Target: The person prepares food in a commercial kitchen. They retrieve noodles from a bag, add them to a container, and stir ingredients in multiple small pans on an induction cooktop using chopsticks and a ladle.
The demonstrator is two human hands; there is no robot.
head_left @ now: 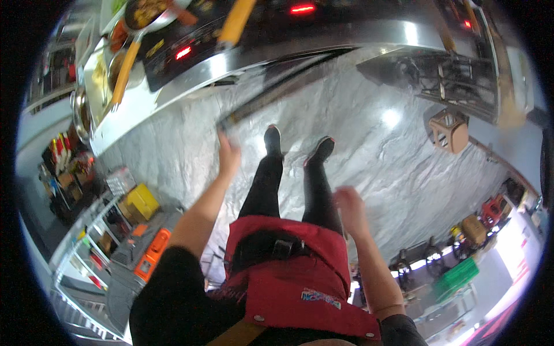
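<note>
My left hand (229, 157) is at the near end of a long, narrow dark-edged panel (283, 86) that juts out below the counter and looks like a cabinet door. Its fingers seem closed on that end, though motion blurs them. Lower right of it, my right hand (350, 209) hangs beside my leg, apart from any object; blur hides how its fingers are bent. A red apron (288, 230) covers my front.
Ahead runs a metal-edged counter (358, 37) with lit red displays. A pan of food (144, 12) and wooden handles (235, 24) are on it. A tan stool (450, 131) stands right, a wire shelf (86, 259) left, and a green crate (456, 279) lower right.
</note>
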